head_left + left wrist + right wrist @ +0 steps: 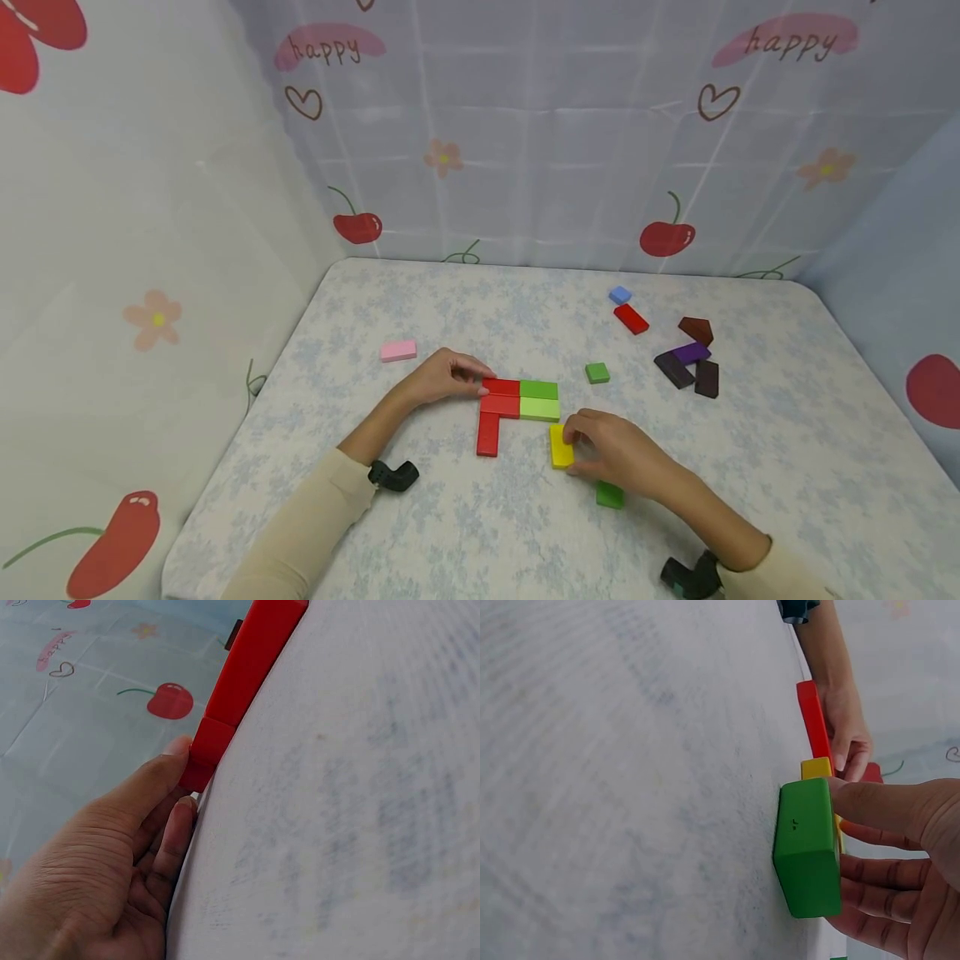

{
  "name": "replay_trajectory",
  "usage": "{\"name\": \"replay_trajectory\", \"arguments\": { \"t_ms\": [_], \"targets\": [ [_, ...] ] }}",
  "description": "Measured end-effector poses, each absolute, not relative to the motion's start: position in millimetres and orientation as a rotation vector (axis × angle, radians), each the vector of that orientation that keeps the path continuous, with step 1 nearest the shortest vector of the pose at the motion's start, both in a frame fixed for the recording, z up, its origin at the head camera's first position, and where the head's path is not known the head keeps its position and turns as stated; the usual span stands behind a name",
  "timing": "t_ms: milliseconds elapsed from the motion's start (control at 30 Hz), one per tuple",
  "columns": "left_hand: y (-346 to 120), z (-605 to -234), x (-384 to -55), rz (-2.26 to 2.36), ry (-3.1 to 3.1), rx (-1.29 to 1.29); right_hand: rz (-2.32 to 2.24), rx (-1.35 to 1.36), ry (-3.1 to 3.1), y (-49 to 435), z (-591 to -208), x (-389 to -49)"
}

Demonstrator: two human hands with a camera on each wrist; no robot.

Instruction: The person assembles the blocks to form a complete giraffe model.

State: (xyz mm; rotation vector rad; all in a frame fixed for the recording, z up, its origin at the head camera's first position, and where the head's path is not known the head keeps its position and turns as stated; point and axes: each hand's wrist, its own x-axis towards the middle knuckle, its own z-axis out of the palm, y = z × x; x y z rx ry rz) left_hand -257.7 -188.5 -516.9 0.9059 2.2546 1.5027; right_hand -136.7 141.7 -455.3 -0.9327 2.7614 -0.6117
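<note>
My right hand (618, 450) pinches a yellow block (559, 447) by its two ends, thumb at the near end. The block lies in front of a light green block (539, 409) and to the right of an upright-running red block (487, 434). My left hand (447, 374) grips the left end of the upper red block (502, 387), its thumb low on the edge and a finger at the back. A second red block (500, 406) lies against it. A green block (539, 390) continues the top row. In the right wrist view, a larger green block (808, 847) stands before the right fingers.
A pink block (398, 351) lies left of the left hand, a small green block (597, 373) behind the right. Farther right are a blue block (620, 295), a red one (632, 319), a brown one (697, 330), a purple one (691, 353) and two dark ones. Curtains surround the table.
</note>
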Motion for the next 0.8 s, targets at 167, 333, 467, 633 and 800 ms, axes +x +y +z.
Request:
{"name": "replay_trajectory", "arguments": {
  "t_ms": [167,333,467,633,800],
  "targets": [
    [-188.4,-516.7,-258.1,1.507,2.257,0.91,-0.637,-0.933,2.762,139.3,-455.4,-139.0],
    [-187.9,-518.0,-258.6,1.509,2.256,0.897,-0.627,-0.895,2.756,135.6,-455.3,-140.6],
    [-187.7,-519.1,-258.2,1.508,2.259,0.885,-0.639,-0.858,2.75,132.4,-456.5,-140.5],
    [-187.8,-519.8,-257.8,1.495,2.262,0.875,-0.706,-0.835,2.738,133.0,-458.3,-139.7],
    [-188.6,-517.9,-257.7,1.491,2.276,0.88,-0.753,-0.856,2.735,135.9,-459.1,-141.6]
  ]
}}
